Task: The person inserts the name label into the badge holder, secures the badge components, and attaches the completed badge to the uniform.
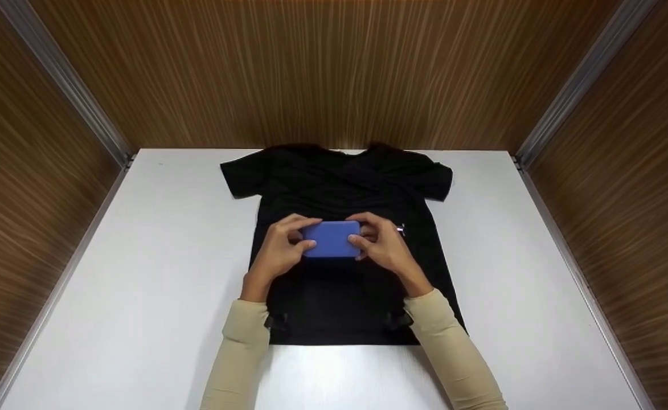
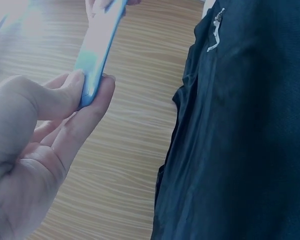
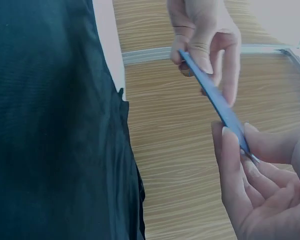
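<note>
Blue slab: one piece, thin and flat, rectangular with rounded corners; we cannot tell what it is for.
Place of slab: held in the air over the black T-shirt, between the two hands, its long side running left to right.
Left grip: pinching the slab's left end, thumb on one broad face, fingers along the upper edge and behind.
Right grip: pinching the right end in like manner, thumb on the face, index finger at the upper corner.
Weight: we judge it light, since fingertips alone bear it.
Stiffness: we take it as rigid; it runs straight between the hands without sag.
Surface: smooth, with a sheen in the left wrist view; we would expect some slip under dry fingers.
Fragility: we cannot tell.
Best hold: the two short ends, we judge, thumb against fingers across the thin edge, leaving the middle uncovered.
Shirt: spread out on the white bench, neck toward the wood-grain panel, short sleeves outspread, cloth wrinkled across the chest.
Small shiny item: on the shirt, just beside the right hand; too small for us to identify.
</note>
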A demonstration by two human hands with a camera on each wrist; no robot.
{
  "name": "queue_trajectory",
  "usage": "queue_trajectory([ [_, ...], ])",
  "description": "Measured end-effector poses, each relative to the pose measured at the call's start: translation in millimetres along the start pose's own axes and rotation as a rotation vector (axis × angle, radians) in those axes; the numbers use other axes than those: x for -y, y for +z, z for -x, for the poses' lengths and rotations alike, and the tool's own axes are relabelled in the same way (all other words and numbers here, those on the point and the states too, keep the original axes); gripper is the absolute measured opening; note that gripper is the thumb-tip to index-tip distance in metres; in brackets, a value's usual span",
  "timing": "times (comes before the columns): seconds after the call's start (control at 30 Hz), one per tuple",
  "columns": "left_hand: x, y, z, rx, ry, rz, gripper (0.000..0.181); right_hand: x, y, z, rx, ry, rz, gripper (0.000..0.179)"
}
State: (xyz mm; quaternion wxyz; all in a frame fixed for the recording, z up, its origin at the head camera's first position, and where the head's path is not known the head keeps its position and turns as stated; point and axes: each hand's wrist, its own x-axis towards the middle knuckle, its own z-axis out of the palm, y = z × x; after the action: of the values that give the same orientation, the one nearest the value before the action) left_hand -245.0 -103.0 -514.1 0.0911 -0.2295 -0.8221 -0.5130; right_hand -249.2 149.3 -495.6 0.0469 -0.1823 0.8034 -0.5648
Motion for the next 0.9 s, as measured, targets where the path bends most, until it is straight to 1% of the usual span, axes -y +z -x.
queue_trajectory([
  [0.07, 0.1, 0.1, -0.4, 0.005, -0.003, -0.003, 0.041, 1, -2, 0.3, 0.016, -0.003, -0.025, 0.034],
  [0.2, -0.3, 1.8, -0.5, 0.024, -0.004, -0.006, 0.041, 0, -2, 0.2, 0.012, -0.007, -0.042, 0.033],
  [0.33, -1.4, 4.3, -0.3, 0.046, -0.005, -0.013, 0.042, -2, 1, -0.2, 0.009, -0.023, -0.027, 0.033],
  [0.43, -1.8, 7.0, -0.7, 0.066, 0.012, -0.029, 0.045, -3, 3, -0.3, 0.014, -0.042, -0.004, 0.033],
  [0.53, -1.9, 9.5, -0.6, 0.090, 0.028, -0.053, 0.051, -4, 4, 0.1, 0.016, -0.062, 0.012, 0.033],
  [0.63, -2.1, 11.6, -0.6, 0.106, 0.031, -0.082, 0.060, -3, 5, 0.1, 0.018, -0.066, 0.011, 0.034],
  [0.77, -2.4, 13.7, -1.2, 0.110, 0.031, -0.104, 0.069, -4, 6, -0.6, 0.020, -0.061, 0.002, 0.033],
  [0.9, -2.8, 15.0, -1.5, 0.114, 0.046, -0.103, 0.072, -6, 6, -1.9, 0.030, -0.056, -0.008, 0.032],
])
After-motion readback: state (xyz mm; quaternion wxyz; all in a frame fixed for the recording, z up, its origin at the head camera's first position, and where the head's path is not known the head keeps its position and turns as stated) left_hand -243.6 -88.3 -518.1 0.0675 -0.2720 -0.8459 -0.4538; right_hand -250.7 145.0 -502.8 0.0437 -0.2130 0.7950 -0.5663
